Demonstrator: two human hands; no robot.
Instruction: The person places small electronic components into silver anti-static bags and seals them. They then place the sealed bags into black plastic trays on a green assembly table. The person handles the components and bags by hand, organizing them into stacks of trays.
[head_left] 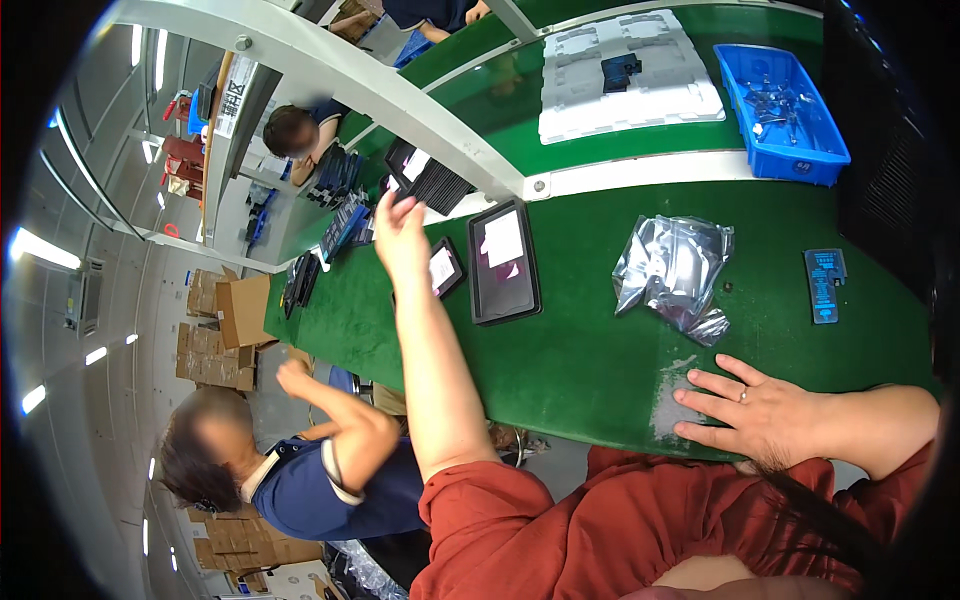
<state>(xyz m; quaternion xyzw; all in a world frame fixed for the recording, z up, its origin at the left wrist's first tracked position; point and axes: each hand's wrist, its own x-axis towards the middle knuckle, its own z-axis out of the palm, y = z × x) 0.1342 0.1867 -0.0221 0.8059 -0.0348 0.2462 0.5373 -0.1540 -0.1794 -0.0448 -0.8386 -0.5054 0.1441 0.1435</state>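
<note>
My left arm stretches out to the far left. My left hand (402, 238) is beside a stack of black trays (440, 188), its fingers apart and partly curled; I see nothing held in it, and whether it touches the stack I cannot tell. Under that wrist lies a small black tray (446, 266) with a white label, partly hidden by the arm. Just right of it is a larger black tray (505, 285) with a white sheet inside. My right hand (765, 412) rests flat at the table's near edge, fingers spread, next to a worn grey patch (672, 405).
On the green table (570, 370) lie a crumpled silvery plastic bag (672, 265) and a blue-black flat part (824, 287). Behind stand a white foam tray (640, 110) and a blue bin (800, 165) of small parts. A co-worker (330, 480) sits at left; a white frame post (430, 120) crosses above.
</note>
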